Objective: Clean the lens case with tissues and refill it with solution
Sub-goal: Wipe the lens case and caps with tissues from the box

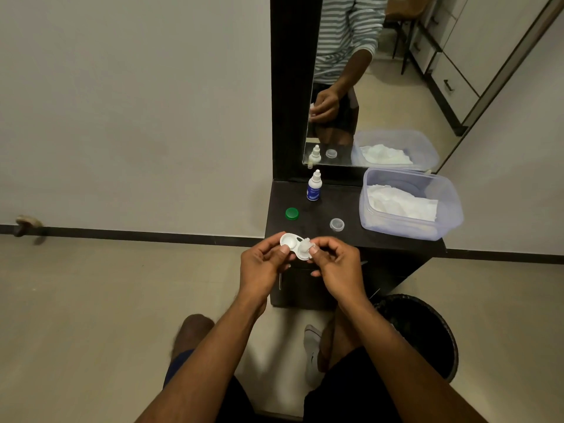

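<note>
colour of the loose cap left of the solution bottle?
Green. The cap lies on the dark table, clearest in the head view.

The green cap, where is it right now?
In the head view the green cap lies on the dark table near its left edge, just left of and nearer than the solution bottle, beyond the left hand.

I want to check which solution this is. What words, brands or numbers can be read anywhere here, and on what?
Nothing can be read.
Bottle: its blue label carries pale print, too small and blurred to read.
Bottle's reflection in the mirror: no legible print.
Lens case, green cap, clear cap, tissue box: no text visible.
</note>
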